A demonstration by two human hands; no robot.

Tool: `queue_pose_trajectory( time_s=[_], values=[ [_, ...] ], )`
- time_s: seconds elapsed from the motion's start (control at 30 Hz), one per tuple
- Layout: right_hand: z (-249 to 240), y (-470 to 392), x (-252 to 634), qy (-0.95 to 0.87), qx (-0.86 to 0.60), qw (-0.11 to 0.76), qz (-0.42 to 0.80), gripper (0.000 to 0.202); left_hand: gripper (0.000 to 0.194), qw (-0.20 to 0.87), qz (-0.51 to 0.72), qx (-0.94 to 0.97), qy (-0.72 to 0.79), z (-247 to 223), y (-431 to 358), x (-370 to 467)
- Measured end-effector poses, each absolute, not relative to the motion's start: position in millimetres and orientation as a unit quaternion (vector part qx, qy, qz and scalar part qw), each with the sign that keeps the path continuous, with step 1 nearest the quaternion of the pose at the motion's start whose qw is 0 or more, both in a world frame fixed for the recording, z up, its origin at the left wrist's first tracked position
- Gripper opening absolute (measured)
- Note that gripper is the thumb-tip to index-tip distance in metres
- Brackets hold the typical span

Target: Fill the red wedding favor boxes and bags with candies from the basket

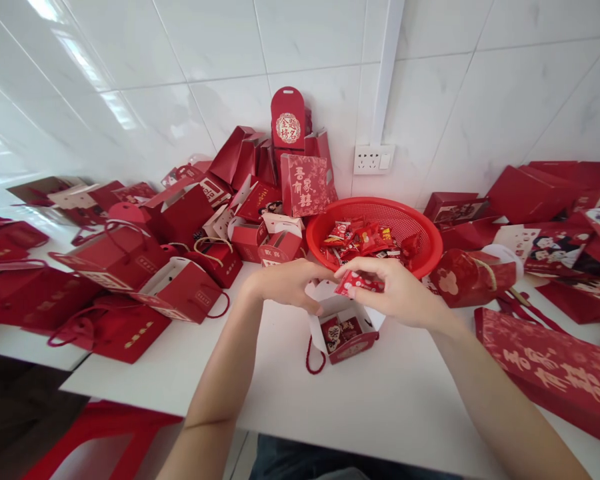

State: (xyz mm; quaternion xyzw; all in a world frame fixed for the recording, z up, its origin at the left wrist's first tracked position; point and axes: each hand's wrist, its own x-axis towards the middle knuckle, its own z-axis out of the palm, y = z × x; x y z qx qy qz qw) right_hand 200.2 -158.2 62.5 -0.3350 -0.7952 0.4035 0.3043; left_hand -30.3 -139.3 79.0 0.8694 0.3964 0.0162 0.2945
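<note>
While right fingers (374, 265) pinch a dotted packet (355, 283) (left fingers (311, 270) parted), box (355, 348) and basket (434, 250) hold packets (373, 237).

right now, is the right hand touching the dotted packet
Touching. The head view shows the right hand gripping the dotted packet, its fingers lying along the packet's upper edge.

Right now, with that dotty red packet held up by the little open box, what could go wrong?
The dotted packet might slip, since the right hand seems to pinch it lightly. The little box already holds small packets, so another might not lie flat. The red basket sits just behind that hand, so a bump could jostle it.
</note>
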Motion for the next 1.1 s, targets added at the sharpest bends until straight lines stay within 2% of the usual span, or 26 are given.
queue_pose_trajectory(
  time_s=[0.13,0.33,0.53,0.63,0.83,0.93,1.03,1.1],
  values=[
    [60.6,-158.5,198.2,-0.821,-0.311,0.229,0.42,0.038,0.049,0.311,0.017,0.87,0.381,79.6,-140.3,-30.1],
    [66.0,-159.0,205.8,-0.838,-0.331,0.243,0.36,0.025,0.061,0.304,-0.001,0.869,0.391,79.2,-140.0,-30.0],
    [77.2,-161.0,223.3,-0.862,-0.363,0.188,0.301,0.021,0.069,0.307,-0.019,0.861,0.406,81.9,-142.4,-33.0],
    [78.2,-162.8,228.2,-0.866,-0.41,0.13,0.256,0.018,0.075,0.305,-0.02,0.857,0.414,84.0,-144.7,-35.3],
    [69.7,-174.8,219.2,-0.853,-0.494,0.016,0.167,0.031,0.085,0.327,-0.015,0.871,0.366,87.4,-147.8,-39.8],
    [69.7,-184.1,211.9,-0.853,-0.498,0.008,0.153,0.037,0.088,0.331,-0.014,0.878,0.346,86.4,-148.5,-40.2],
    [74.5,-193.6,209.6,-0.862,-0.474,0.025,0.179,0.058,0.08,0.315,-0.006,0.878,0.359,84.5,-149.9,-35.7],
    [79.2,-199.0,210.5,-0.871,-0.448,0.034,0.201,0.065,0.076,0.299,-0.001,0.878,0.375,83.5,-151.3,-29.9]
  ],
)
